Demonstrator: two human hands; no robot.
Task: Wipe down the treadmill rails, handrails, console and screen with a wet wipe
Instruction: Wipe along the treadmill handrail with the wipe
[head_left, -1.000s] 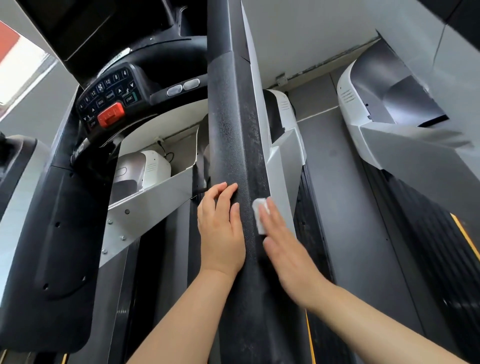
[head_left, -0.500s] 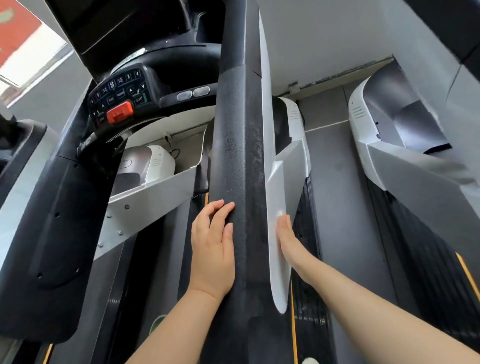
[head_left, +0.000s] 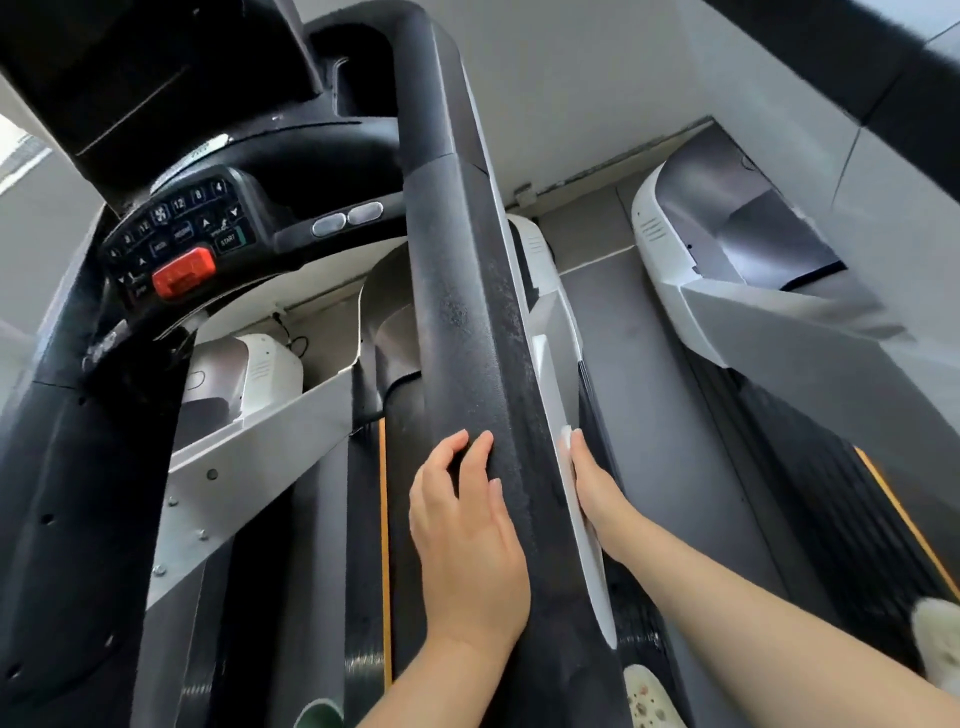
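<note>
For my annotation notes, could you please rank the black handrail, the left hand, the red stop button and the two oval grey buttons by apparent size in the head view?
1. black handrail
2. left hand
3. red stop button
4. oval grey buttons, taken singly; as a pair they look about equal to the red button.

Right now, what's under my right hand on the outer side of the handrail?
A white wipe peeks out past the right hand fingertips, against the handrail outer side. The rest of the wipe is covered by the hand.

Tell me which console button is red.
The wide stop button at the keypad's lower edge, below the dark numbered keys. It alone is red; the two oval buttons to its right are grey.
</note>
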